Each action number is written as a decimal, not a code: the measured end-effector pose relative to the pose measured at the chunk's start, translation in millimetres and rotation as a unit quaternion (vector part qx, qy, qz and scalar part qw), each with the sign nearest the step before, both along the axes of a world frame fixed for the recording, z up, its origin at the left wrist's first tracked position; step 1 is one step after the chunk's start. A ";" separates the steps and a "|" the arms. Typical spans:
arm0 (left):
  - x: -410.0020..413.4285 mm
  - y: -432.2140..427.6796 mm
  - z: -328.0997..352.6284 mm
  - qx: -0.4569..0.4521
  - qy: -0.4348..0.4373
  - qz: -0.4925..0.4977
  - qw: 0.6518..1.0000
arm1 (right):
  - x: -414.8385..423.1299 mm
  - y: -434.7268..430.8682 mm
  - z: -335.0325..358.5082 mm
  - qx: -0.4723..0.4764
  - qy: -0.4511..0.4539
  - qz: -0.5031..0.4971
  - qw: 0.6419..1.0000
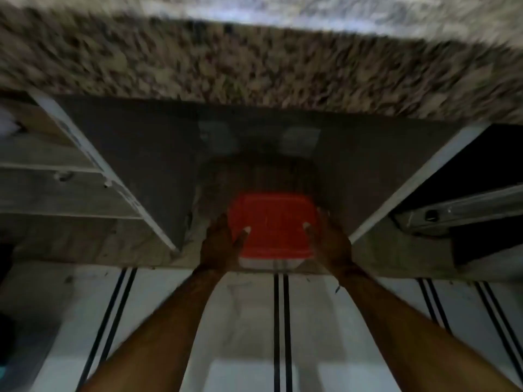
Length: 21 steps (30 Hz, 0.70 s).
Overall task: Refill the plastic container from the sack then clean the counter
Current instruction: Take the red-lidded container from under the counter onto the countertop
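Observation:
A clear plastic container with a red lid (273, 222) sits at the front of the open cupboard under the speckled granite counter (254, 66). My left hand (220, 243) grips its left side with the thumb lying on the lid. My right hand (329, 241) grips its right side the same way. Behind the container, a dim brownish shape fills the back of the cupboard; the blurred picture does not show whether it is the sack.
An open cupboard door (93, 165) stands out at the left and another door (418, 182) at the right. Drawers (42, 179) lie further left. A metal rail (458, 210) crosses the dark recess at the right. White floor tiles with black stripes (280, 335) lie below.

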<state>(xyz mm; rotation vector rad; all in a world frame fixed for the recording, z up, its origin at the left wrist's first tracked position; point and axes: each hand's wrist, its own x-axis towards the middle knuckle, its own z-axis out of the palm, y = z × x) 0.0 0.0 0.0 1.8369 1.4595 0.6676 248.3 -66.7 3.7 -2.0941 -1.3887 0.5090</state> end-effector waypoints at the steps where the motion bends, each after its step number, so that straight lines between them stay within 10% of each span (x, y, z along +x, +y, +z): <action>1: 3.6 10.2 -27.4 -0.008 -0.018 0.000 1.000 | 3.2 8.4 -24.8 0.010 0.010 -0.013 1.000; 11: 35.5 70.9 -160.1 -0.141 -0.007 0.097 0.985 | 43.9 63.3 -174.3 -0.036 0.188 -0.119 0.974; 21: 13.8 18.2 -86.8 -0.173 -0.067 0.129 0.974 | 13.9 3.5 -58.0 -0.007 0.292 -0.145 0.945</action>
